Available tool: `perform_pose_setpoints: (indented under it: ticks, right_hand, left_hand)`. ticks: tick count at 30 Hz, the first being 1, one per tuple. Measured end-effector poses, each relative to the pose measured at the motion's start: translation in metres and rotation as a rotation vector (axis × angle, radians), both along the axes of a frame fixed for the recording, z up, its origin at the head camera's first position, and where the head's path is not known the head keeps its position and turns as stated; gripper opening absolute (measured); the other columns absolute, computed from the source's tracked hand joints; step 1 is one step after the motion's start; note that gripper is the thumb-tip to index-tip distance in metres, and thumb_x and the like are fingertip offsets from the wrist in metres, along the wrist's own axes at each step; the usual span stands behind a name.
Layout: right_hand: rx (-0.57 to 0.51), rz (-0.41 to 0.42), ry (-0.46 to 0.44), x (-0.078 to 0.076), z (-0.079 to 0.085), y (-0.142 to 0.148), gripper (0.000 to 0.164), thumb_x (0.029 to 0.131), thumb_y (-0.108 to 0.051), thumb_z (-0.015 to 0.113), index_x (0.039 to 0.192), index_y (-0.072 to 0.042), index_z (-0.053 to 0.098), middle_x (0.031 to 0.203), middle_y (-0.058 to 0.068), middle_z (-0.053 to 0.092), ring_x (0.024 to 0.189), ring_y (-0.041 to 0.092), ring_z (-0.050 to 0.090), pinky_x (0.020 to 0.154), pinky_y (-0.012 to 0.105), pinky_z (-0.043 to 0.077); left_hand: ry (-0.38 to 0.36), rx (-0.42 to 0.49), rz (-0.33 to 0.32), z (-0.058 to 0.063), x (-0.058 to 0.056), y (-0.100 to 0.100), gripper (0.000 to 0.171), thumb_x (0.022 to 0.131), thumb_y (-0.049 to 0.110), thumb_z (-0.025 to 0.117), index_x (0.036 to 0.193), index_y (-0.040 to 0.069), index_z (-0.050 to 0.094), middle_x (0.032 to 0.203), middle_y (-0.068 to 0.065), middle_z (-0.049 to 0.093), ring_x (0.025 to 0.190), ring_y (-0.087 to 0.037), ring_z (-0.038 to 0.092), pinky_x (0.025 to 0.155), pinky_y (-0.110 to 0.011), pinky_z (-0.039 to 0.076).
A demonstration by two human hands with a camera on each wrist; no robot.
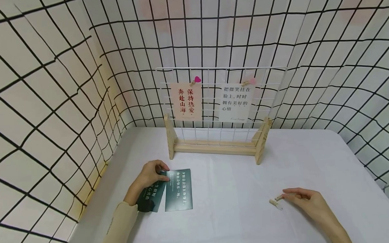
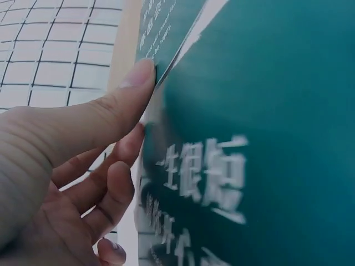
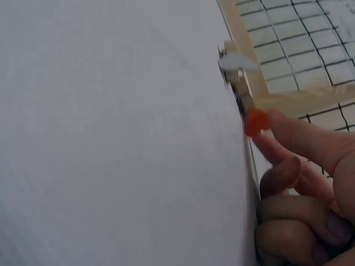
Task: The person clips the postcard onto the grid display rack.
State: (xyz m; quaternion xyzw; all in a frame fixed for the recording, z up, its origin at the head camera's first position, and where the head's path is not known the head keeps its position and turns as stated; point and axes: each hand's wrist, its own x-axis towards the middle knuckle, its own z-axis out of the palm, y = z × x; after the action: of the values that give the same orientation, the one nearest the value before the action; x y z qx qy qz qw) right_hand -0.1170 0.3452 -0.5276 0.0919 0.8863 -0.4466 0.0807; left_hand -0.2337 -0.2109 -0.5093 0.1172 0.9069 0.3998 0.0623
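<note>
Green card just right of left hand, edge pinched between thumb and finger; second green card beneath that hand. Right hand pinches orange-heart clip; white-heart clip near fingertips. Wire rack beyond both hands. Step seems picking up; next move likely calls for lifting card cleanly off table.
</note>
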Motion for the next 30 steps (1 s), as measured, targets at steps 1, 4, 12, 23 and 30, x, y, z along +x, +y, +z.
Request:
perform_pose_setpoints:
  ticks: [1, 4, 12, 23, 30]
  right_hand:
    - [-0.020, 0.021, 0.003, 0.000, -0.001, 0.003, 0.049, 0.094, -0.048, 0.073, 0.125, -0.009, 0.075, 0.097, -0.009, 0.078, 0.090, -0.017, 0.054, 0.076, 0.010, 0.044]
    - [-0.048, 0.062, 0.008, -0.001, -0.003, 0.007, 0.044, 0.094, -0.044, 0.075, 0.124, -0.010, 0.076, 0.114, -0.006, 0.080, 0.103, -0.020, 0.057, 0.084, 0.007, 0.046]
    - [0.011, 0.122, -0.011, -0.006, 0.000, 0.005, 0.040, 0.093, -0.039, 0.077, 0.123, -0.012, 0.077, 0.117, -0.001, 0.079, 0.099, -0.013, 0.061, 0.083, 0.014, 0.049]
    - [-0.041, 0.073, -0.073, -0.004, -0.002, 0.011, 0.040, 0.093, -0.039, 0.077, 0.118, -0.008, 0.078, 0.109, -0.007, 0.080, 0.100, -0.015, 0.059, 0.084, 0.012, 0.046]
    - [-0.098, 0.044, -0.150, -0.004, 0.000, 0.012, 0.046, 0.095, -0.046, 0.074, 0.122, -0.008, 0.075, 0.112, -0.010, 0.079, 0.102, -0.018, 0.056, 0.086, 0.010, 0.045]
  left_hand:
    - [-0.010, 0.017, -0.003, 0.001, 0.000, 0.000, 0.032, 0.072, 0.005, 0.093, 0.097, 0.004, 0.073, 0.090, -0.010, 0.068, 0.077, -0.016, 0.054, 0.069, -0.025, 0.045]
    - [-0.022, 0.064, -0.025, 0.002, -0.002, -0.001, 0.032, 0.073, 0.003, 0.092, 0.097, 0.001, 0.072, 0.089, -0.013, 0.069, 0.075, -0.016, 0.054, 0.067, -0.023, 0.045]
    - [-0.028, 0.175, -0.092, -0.001, -0.003, -0.003, 0.032, 0.079, 0.002, 0.088, 0.107, -0.004, 0.074, 0.092, -0.021, 0.069, 0.075, -0.018, 0.052, 0.063, -0.020, 0.043]
    - [0.011, 0.255, -0.092, -0.005, -0.004, -0.005, 0.024, 0.080, 0.005, 0.088, 0.102, 0.001, 0.081, 0.082, -0.016, 0.073, 0.069, -0.015, 0.048, 0.061, -0.023, 0.039]
    - [0.001, 0.259, -0.141, -0.005, -0.002, -0.005, 0.024, 0.081, 0.008, 0.087, 0.104, 0.003, 0.081, 0.083, -0.012, 0.075, 0.069, -0.014, 0.049, 0.062, -0.023, 0.040]
